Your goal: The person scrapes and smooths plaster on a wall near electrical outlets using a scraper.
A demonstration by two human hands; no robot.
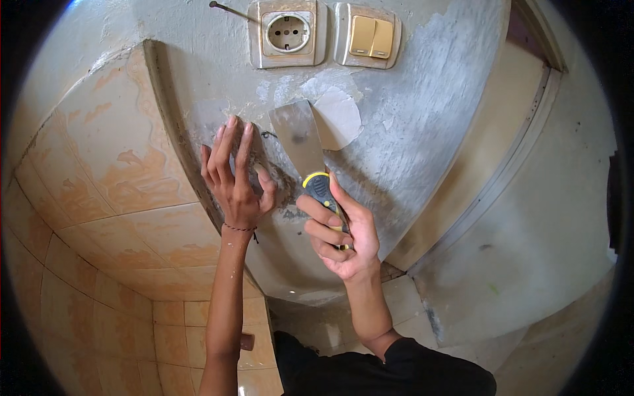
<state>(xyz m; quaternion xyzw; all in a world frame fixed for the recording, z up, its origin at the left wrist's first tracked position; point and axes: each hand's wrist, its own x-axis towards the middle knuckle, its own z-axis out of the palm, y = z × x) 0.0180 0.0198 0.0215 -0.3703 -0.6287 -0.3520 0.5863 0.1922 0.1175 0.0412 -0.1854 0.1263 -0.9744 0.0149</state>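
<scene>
My right hand [347,231] is wrapped round the grey and yellow handle of a putty knife [298,135]. Its wide metal blade points up and lies against or just in front of the wall [422,125]; I cannot tell if it touches. Beside the blade is a pale rounded patch [338,119], perhaps loosened paint or smoothed filler. My left hand [236,175] has its fingers spread over the rough, flaking wall area left of the blade, near the tiled edge. It holds nothing, and a thin dark cord circles the wrist.
A wall socket [288,34] and a double light switch [371,36] sit above the blade. A nail [228,10] sticks out left of the socket. Orange-patterned tiles [125,158] cover the left side. A door frame [489,171] stands to the right.
</scene>
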